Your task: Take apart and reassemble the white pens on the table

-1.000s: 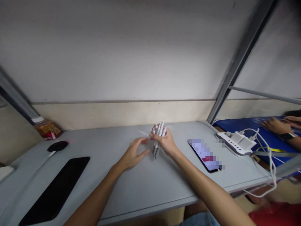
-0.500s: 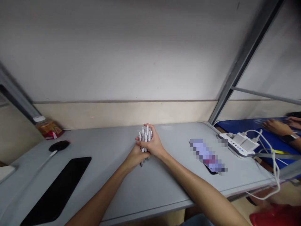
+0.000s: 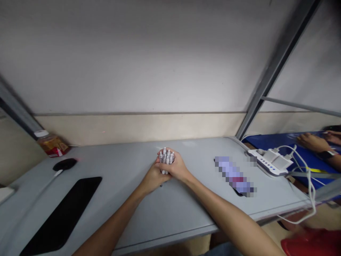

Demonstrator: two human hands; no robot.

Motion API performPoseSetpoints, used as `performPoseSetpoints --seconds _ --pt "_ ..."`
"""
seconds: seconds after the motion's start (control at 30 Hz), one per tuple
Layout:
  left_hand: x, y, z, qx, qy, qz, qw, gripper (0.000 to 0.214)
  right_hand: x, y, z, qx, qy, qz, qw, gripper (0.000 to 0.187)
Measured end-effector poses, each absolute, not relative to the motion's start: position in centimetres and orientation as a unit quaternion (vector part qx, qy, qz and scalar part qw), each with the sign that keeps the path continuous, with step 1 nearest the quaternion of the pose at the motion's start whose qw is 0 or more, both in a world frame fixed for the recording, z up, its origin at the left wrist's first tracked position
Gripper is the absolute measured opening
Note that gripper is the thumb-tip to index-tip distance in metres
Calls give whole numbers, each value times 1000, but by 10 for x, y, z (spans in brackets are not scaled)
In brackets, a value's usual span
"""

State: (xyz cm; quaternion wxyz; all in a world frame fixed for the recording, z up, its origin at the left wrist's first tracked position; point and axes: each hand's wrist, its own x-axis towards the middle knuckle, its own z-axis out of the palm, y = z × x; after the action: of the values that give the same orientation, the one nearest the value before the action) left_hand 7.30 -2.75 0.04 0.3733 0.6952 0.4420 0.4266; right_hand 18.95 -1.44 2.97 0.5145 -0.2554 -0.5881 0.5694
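Both my hands are wrapped round a bundle of white pens (image 3: 166,158) that stands upright on the grey table (image 3: 170,209), near its middle. My left hand (image 3: 151,177) closes on the bundle from the left and below. My right hand (image 3: 175,167) closes on it from the right, fingers curled over the pens. Only the pens' white tops show above my fingers; a dark tip pokes out below.
A black pad (image 3: 62,213) lies at the front left, with a black mouse (image 3: 64,164) and a jar (image 3: 50,144) behind it. A phone (image 3: 234,176) lies to the right. A white power strip (image 3: 268,161) with cables sits at the right edge. Another person's hands (image 3: 315,142) rest on a blue surface.
My right hand carried the pen bundle left and lowered it. My left hand, open a second ago, has closed round the bundle.
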Motion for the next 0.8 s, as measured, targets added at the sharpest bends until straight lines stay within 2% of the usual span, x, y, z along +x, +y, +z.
performPoseSetpoints --seconds 0.23,0.4,0.67,0.8 --pt "72 -22 -5 694 431 469 337 54 192 -16 32 -236 -602 568 509 27" --pt "73 -22 -2 706 453 434 328 37 192 -18 35 -241 -614 565 496 25" --pt "71 -22 -6 698 440 449 343 34 195 -15 35 -289 -655 493 495 39" --pt "70 -23 -7 703 442 447 333 26 196 -17 38 -271 -652 518 482 38"
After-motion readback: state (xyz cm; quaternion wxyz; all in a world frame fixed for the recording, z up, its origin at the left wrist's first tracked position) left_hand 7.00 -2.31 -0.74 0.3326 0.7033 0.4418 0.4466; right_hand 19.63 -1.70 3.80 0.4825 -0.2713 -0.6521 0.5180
